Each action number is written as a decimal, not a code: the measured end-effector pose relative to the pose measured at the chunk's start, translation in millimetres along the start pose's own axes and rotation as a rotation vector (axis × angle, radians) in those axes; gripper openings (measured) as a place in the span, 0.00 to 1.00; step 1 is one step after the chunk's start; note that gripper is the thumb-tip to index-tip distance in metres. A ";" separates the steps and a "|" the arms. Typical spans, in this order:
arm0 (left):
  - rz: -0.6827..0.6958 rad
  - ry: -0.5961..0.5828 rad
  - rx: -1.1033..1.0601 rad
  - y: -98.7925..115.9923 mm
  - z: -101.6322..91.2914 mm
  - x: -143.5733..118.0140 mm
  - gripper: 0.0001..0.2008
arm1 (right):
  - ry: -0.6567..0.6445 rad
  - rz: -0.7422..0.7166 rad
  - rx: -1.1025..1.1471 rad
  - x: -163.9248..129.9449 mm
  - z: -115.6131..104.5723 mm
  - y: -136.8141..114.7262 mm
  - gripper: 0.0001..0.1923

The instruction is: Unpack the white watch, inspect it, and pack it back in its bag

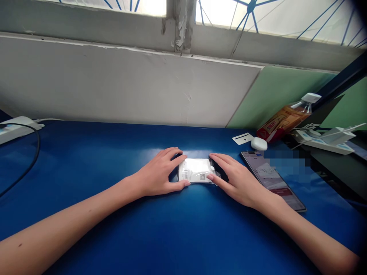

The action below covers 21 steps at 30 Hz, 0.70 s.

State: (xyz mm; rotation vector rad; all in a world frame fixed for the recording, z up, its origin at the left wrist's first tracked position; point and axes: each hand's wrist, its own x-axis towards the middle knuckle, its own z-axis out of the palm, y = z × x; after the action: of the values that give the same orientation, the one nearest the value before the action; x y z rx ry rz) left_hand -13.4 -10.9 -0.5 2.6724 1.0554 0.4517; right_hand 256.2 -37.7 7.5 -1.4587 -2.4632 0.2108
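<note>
A small white packet (196, 170) lies flat on the blue bench (114, 160), near the middle of the view, and both hands frame it. The left hand (160, 173) rests at the packet's 9 o'clock, fingers spread, with index finger and thumb touching its left edge. The right hand (235, 177) lies at its 3 o'clock, fingers loosely apart, fingertips against the right edge; neither hand is closed around it. At 3 o'clock of the right hand a phone (272, 179) lies face up. Toward 1 o'clock sit a small white oval case (259, 143), a white card (243, 138) and a tilted bottle (286, 117) with an orange label. At far 9 o'clock a white power strip (17, 128) trails a black cable (31, 156).
</note>
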 end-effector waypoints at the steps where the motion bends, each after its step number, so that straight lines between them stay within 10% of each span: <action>1: -0.001 0.000 -0.001 0.0 0.0 0.1 0.34 | 0.013 0.004 -0.013 0.2 1.0 -0.8 0.31; 21: 0.015 0.063 -0.116 -3.8 0.3 5.2 0.30 | 0.059 -0.269 -0.223 2.5 11.7 1.8 0.26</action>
State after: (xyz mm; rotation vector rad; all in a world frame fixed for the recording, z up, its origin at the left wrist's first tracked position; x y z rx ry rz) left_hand -12.1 -4.6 -1.0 2.5811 0.9949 0.5845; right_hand 252.9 -34.5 -3.7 -1.1714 -2.6671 -0.1637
